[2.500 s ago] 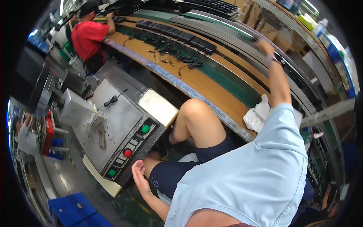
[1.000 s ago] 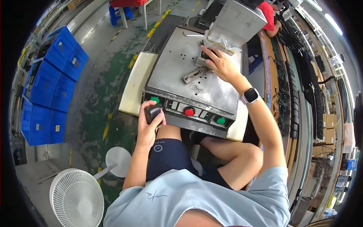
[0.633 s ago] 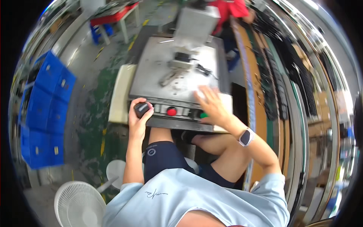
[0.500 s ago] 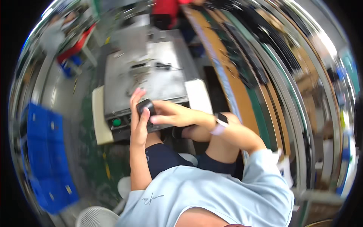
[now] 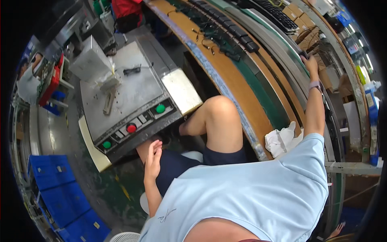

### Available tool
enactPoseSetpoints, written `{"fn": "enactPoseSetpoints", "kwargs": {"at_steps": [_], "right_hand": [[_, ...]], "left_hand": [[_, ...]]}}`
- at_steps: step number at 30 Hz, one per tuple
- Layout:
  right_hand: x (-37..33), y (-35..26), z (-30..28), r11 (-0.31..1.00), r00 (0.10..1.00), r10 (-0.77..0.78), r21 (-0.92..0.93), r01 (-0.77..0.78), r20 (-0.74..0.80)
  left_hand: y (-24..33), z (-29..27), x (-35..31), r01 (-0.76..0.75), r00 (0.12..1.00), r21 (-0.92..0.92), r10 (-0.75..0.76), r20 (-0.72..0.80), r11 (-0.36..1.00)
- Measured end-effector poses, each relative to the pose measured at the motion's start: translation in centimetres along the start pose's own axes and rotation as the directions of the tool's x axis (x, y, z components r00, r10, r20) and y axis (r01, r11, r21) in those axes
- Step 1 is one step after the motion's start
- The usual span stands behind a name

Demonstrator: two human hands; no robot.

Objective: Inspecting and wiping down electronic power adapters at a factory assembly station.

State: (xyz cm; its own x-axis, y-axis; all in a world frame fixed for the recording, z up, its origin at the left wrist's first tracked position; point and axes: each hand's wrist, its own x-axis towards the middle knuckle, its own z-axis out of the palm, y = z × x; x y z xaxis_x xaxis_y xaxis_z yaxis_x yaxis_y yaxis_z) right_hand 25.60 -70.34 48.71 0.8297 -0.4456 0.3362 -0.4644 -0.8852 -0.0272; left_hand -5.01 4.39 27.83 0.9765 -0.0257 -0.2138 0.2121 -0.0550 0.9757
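Observation:
My right arm reaches out to the far right, over the long rails. My right hand (image 5: pixel 310 65) is closed round a small black block (image 5: pixel 303 54), probably a power adapter, mostly covered by the fingers. My left hand (image 5: pixel 153 158) hovers above my thigh, fingers stretched and nothing in it. In front of it stands a metal-topped machine (image 5: pixel 92 105) with green and red push buttons along its front panel. On the machine's plate lies a small black part with a cable (image 5: pixel 132 71), beside a metal fixture (image 5: pixel 108 103).
A wooden bench edge (image 5: pixel 217 80) runs along my right, bearing a row of black adapters (image 5: pixel 225 22) and loose cables (image 5: pixel 215 49). White crumpled paper (image 5: pixel 280 140) lies at its near end. Blue bins (image 5: pixel 60 189) stand at lower left. A person in red (image 5: pixel 127 9) is at the back.
The hands have parted. My right hand has carried the black block from in front of the machine to the far right; my left has dropped back toward my lap. The view has turned right.

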Motion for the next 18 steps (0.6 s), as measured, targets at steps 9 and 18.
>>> {"fn": "enactPoseSetpoints", "kwargs": {"at_steps": [9, 18], "right_hand": [[-7.8, -24.2, 5.3, 0.859, 0.970, -0.163, 0.510, 0.049, 0.182], [-9.6, -24.2, -1.2, 0.748, 0.618, -0.548, 0.000, 0.663, -0.563]], "left_hand": [[2.3, -0.8, -0.6, -0.021, 1.000, -0.092, 0.019, -0.025, 0.996], [9.6, -10.7, 7.0, -0.327, 0.874, 0.055, 0.324, -0.363, 0.944]]}}
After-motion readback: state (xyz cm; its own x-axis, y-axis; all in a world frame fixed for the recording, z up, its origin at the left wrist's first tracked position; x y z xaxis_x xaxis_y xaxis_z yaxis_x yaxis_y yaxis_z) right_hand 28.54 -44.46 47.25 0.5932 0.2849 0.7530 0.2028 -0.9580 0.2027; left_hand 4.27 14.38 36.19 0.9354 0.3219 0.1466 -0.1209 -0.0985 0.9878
